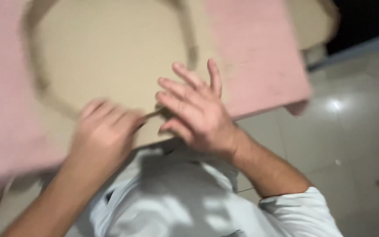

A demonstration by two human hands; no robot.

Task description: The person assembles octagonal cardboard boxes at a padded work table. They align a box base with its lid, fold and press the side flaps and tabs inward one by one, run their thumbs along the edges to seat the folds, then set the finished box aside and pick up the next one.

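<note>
Pretty blurry shot, so take this loosely. Far left there's a pink foam-looking slab with a tan cardboard sheet lying across it, a dark curved line running over the card. The left hand sits at the near edge of the sheet, fingers curled in and pinching what looks like a thin strip or flap of the card, though I can't tell how tightly. Right beside it, the right hand lies flat on the sheet with fingers spread, gripping nothing.

My guess is the card is light and fairly stiff but creases easily, so the near edge is the sensible place to hold it, with a flat palm keeping it down. The foam probably gives a bit underneath.

Further right, the pink slab ends and there's a glossy pale tiled floor catching a light reflection. The top right corner is dark.
</note>
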